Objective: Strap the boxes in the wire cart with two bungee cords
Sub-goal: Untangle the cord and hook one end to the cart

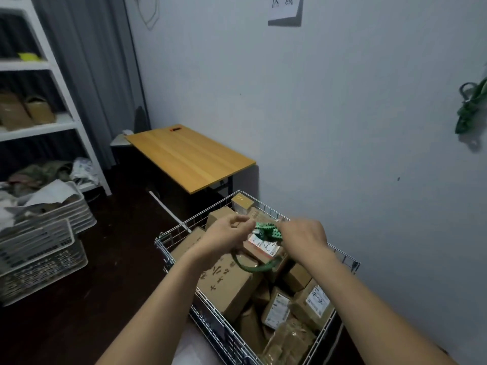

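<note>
Stretching between both hands' grip [266, 230], green bungee cord [267, 229] above boxes [232, 285].

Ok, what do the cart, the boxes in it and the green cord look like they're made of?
Cart: thin, shiny silver wire grid, likely plated steel. Boxes: matte brown cardboard, some with white labels. Green cord: looks like woven fabric over elastic; too blurred to be sure.

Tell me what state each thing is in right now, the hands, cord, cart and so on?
Left hand: pinching the cord.
Right hand: gripping the cord.
Green bungee cord: bunched, loop hanging, not hooked.
Wire cart: full of boxes.
Boxes: closed, unstrapped.
Second cord: hanging on wall.
</note>
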